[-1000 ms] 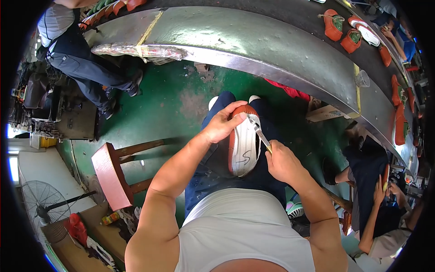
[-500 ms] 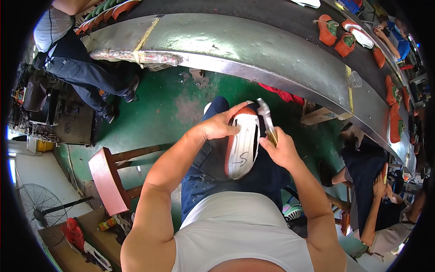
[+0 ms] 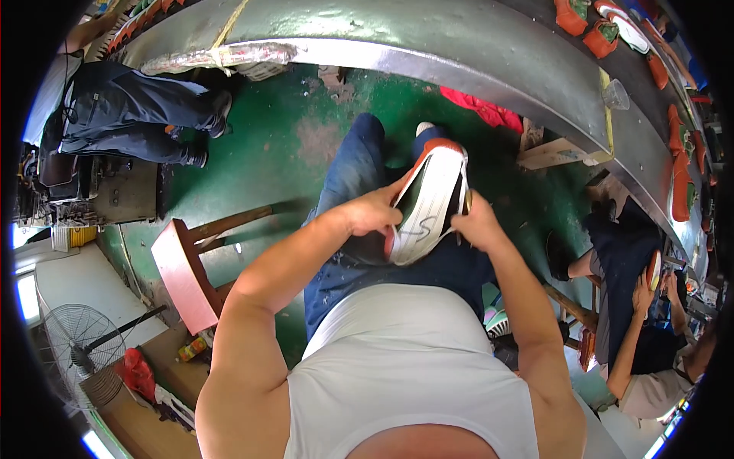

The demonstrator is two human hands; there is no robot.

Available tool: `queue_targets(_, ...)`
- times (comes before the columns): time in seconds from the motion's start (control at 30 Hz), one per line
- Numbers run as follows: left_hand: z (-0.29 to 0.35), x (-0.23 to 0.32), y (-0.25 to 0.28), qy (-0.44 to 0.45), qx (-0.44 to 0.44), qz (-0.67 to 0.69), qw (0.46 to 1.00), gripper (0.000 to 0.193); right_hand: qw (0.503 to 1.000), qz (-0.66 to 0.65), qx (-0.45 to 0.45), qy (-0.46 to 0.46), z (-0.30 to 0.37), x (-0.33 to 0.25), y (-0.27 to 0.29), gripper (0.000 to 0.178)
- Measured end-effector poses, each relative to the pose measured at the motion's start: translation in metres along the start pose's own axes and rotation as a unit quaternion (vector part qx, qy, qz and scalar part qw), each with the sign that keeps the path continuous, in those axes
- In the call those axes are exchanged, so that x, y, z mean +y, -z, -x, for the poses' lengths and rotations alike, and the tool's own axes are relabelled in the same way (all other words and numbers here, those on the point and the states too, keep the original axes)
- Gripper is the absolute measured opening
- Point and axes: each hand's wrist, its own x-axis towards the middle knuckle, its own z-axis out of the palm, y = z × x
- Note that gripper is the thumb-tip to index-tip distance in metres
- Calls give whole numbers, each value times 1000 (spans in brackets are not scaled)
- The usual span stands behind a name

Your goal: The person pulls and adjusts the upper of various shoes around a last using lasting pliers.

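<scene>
Left hand [image 3: 373, 213] and right hand [image 3: 477, 222] pinch opposite edges of the white shoe sole [image 3: 430, 200], apparently fitting it around the red upper [image 3: 441, 143]; seating it calls for even tension.

I can't see the left hand's [image 3: 375, 212] fingers where they pass behind the white-soled shoe [image 3: 430, 200], nor can I make out what else, if anything, the right hand [image 3: 478, 222] curls around. The left forearm hides part of the pink-topped stool [image 3: 183, 277]. The top edge cuts the surface [image 3: 367, 34]; at upper left, the standing person's [image 3: 138, 103] head is out of my frame.
</scene>
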Motion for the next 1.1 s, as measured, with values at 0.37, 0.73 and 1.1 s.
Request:
queue_targets(0.37, -5, -93, -15, -145, 157, -123, 969, 107, 919, 350, -144, 112, 81, -55, 39, 46)
queue_targets(0.73, -53, -100, -27, -156, 395, 53, 904, 60, 907, 374, -118, 151, 66, -50, -12, 26)
queue_targets(1.1, -39, -89, -22, -302, 414, -308, 802, 50, 876, 458, -16, 148, 26, -59, 7, 28)
